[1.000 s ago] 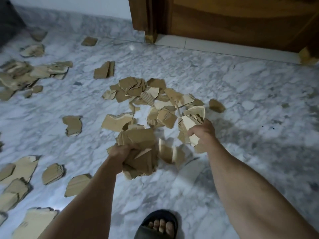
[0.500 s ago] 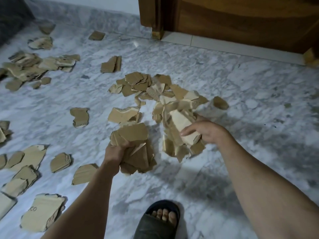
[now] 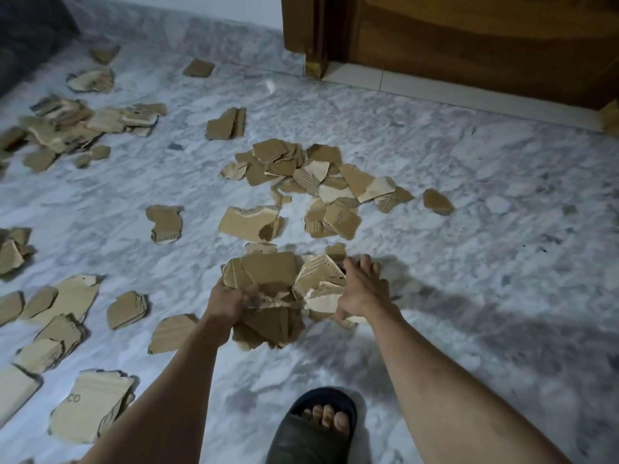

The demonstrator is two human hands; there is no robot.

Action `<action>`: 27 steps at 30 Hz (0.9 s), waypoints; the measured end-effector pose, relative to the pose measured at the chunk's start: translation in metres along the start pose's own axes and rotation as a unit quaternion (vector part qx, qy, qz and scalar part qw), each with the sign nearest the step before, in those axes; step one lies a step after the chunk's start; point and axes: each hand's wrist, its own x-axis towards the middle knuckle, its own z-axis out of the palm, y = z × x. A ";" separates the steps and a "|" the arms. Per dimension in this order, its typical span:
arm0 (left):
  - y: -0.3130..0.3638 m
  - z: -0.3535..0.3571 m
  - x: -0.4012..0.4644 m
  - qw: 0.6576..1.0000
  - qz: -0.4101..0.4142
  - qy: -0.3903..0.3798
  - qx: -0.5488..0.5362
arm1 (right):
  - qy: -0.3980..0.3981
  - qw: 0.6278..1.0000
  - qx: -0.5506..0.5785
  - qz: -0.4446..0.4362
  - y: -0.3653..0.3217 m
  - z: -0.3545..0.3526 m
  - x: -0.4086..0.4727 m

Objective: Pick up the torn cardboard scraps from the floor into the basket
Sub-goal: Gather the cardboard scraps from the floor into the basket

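Observation:
A thick bundle of torn cardboard scraps (image 3: 268, 279) is held between my two hands above the marble floor. My left hand (image 3: 226, 301) grips its left side with curled fingers. My right hand (image 3: 363, 289) presses against its right side, fingers spread and fairly straight over the pale pieces. A loose pile of scraps (image 3: 301, 182) lies on the floor just beyond the bundle. More scraps (image 3: 83, 120) lie scattered at the far left and along the left edge. No basket is in view.
My foot in a dark slipper (image 3: 313, 426) stands below the bundle. A wooden door and frame (image 3: 452, 41) close the far right side. A large scrap (image 3: 88, 406) lies near my left forearm. A dark object (image 3: 26, 35) fills the top left corner.
My right hand has carried its pale scraps leftward and pushed them against the bundle in my left hand. The two handfuls are now one bundle.

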 end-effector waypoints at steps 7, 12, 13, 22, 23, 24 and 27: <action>0.013 -0.035 -0.003 1.000 0.001 0.021 -0.003 | -0.046 0.996 0.074 -0.016 0.005 -0.033 0.021; 0.031 -0.069 0.007 0.996 0.032 0.038 0.076 | -0.068 0.994 0.091 0.002 -0.003 -0.043 0.044; 0.031 -0.074 0.007 0.995 0.023 0.033 0.095 | -0.063 0.994 0.086 0.009 -0.005 -0.040 0.046; -0.031 -0.128 0.013 0.969 -0.105 0.053 0.217 | -0.001 0.999 0.038 -0.008 -0.023 -0.029 0.034; -0.057 -0.139 0.040 0.964 -0.116 0.059 0.230 | 0.007 0.999 0.035 -0.011 -0.026 -0.027 0.033; -0.080 -0.149 0.063 0.962 -0.122 0.066 0.237 | 0.012 0.999 0.035 -0.012 -0.028 -0.026 0.032; -0.107 -0.159 0.096 0.964 -0.109 0.082 0.228 | 0.016 0.998 0.046 -0.032 -0.033 -0.024 0.028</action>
